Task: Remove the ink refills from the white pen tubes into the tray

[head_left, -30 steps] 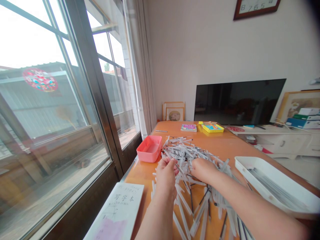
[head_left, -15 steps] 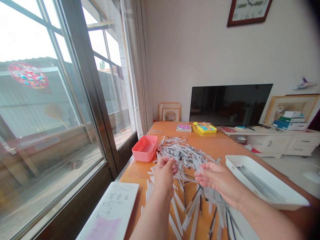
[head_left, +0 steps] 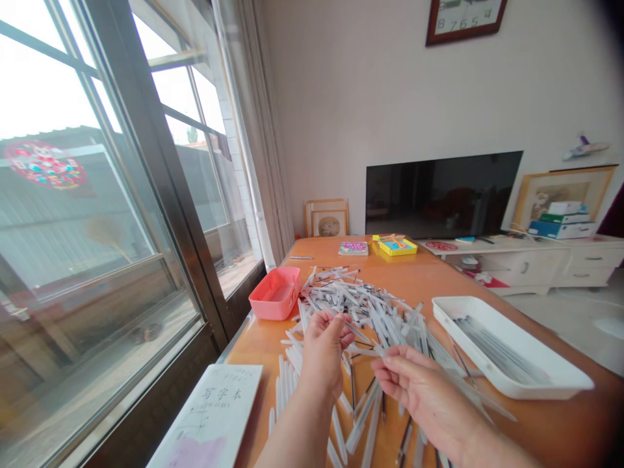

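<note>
My left hand (head_left: 327, 348) is closed in a pinch above the pile, with a thin pen piece (head_left: 358, 333), apparently a refill, slanting from its fingertips. To its right, my right hand (head_left: 412, 380) pinches a translucent pen barrel (head_left: 378, 351) between thumb and fingers; most of that barrel is hidden. The two hands are a short way apart. Around and beyond them spreads a heap of clear pen barrels and dark-tipped refills (head_left: 351, 292). More barrels (head_left: 287, 383) lie in a row left of my left forearm.
A pink bin (head_left: 263, 309) stands left of the heap. On the right, a white tray (head_left: 531, 387) holds several thin dark refills (head_left: 497, 348). A notebook (head_left: 229, 383) lies at the near left edge. Farther back are a small book (head_left: 353, 248) and a yellow box (head_left: 400, 250).
My right hand has moved nearer and lower, slightly left. My left hand has shifted a little. The view has turned slightly to the right.
</note>
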{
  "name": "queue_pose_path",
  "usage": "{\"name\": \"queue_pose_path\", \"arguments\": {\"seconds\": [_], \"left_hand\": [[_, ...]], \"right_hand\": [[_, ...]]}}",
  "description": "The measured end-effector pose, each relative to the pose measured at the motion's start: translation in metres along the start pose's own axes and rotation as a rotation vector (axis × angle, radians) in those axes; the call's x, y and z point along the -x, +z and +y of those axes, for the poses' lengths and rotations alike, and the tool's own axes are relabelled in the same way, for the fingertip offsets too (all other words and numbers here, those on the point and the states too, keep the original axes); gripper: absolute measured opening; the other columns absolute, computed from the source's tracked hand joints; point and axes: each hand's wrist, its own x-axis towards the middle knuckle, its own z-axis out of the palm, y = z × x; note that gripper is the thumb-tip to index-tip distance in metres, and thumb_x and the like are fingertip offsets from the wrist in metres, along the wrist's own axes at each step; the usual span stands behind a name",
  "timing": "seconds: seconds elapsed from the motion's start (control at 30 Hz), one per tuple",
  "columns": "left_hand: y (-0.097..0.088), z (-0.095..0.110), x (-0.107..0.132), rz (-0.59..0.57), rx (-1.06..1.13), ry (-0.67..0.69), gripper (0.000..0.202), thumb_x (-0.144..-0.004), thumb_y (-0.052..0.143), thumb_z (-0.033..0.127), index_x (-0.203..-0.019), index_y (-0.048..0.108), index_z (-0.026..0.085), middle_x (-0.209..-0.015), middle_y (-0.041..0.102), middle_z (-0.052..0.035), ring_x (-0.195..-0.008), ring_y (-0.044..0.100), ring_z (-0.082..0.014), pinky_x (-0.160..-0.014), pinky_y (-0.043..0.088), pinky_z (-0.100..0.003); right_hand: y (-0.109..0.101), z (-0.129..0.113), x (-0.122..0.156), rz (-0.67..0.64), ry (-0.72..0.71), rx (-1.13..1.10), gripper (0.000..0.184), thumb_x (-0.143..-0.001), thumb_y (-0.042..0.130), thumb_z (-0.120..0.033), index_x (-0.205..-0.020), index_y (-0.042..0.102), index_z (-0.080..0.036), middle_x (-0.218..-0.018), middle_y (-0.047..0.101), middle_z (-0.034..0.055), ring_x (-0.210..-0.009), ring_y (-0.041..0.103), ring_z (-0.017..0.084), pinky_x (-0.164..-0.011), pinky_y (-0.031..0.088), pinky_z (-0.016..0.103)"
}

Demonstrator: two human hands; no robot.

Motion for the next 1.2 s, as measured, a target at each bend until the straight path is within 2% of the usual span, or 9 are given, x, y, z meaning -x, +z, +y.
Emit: {"name": "queue_pose_path", "arguments": {"seconds": [0.13,0.37,0.83,0.97,1.2], "left_hand": [[0.001,-0.004,-0.002,-0.013,-0.019,-0.009,0.034,-0.075,0.081,0.034,-0.083,0.053,0.018,-0.084,0.068,-0.0049,-0.067,0.058,-0.0095,-0.068,0.049,-0.024],[0.002,-0.004,0.0,0.003,-0.031,-0.005,0.036,-0.073,0.083,0.036,-0.082,0.053,0.018,-0.087,0.07,-0.0054,-0.066,0.058,-0.0089,-0.068,0.049,-0.023],[0.009,-0.01,0.007,-0.057,-0.029,-0.057,0.037,-0.071,0.085,0.036,-0.081,0.054,0.019,-0.082,0.068,-0.0026,-0.065,0.058,-0.009,-0.067,0.049,-0.023],[0.012,-0.013,0.01,-0.074,-0.031,-0.061,0.037,-0.074,0.083,0.035,-0.084,0.051,0.019,-0.09,0.07,-0.0047,-0.07,0.06,-0.0099,-0.07,0.05,-0.024],[0.017,-0.015,0.015,-0.096,0.007,-0.05,0.04,-0.074,0.084,0.035,-0.085,0.049,0.02,-0.091,0.072,-0.0074,-0.073,0.064,-0.0122,-0.071,0.052,-0.027]], "right_hand": [[0.003,-0.004,0.002,-0.037,-0.004,0.004,0.014,-0.086,0.071,-0.024,-0.095,0.061,-0.02,-0.091,0.076,0.0071,-0.082,0.07,0.015,-0.075,0.057,0.026],[0.006,-0.012,0.008,-0.028,-0.003,0.032,0.014,-0.087,0.07,-0.025,-0.093,0.059,-0.019,-0.087,0.076,0.0069,-0.076,0.068,0.013,-0.07,0.055,0.024],[0.005,-0.009,0.007,-0.061,-0.028,-0.025,0.017,-0.084,0.074,-0.029,-0.092,0.063,-0.019,-0.086,0.076,0.0057,-0.08,0.067,0.014,-0.075,0.055,0.026],[0.003,-0.008,0.006,-0.039,-0.051,-0.042,0.021,-0.082,0.077,-0.033,-0.094,0.066,-0.019,-0.088,0.075,0.0055,-0.083,0.068,0.016,-0.079,0.056,0.027],[0.001,-0.008,0.005,0.001,-0.124,0.007,0.02,-0.084,0.076,-0.036,-0.092,0.067,-0.02,-0.087,0.075,0.0051,-0.085,0.067,0.016,-0.079,0.056,0.028]]}}
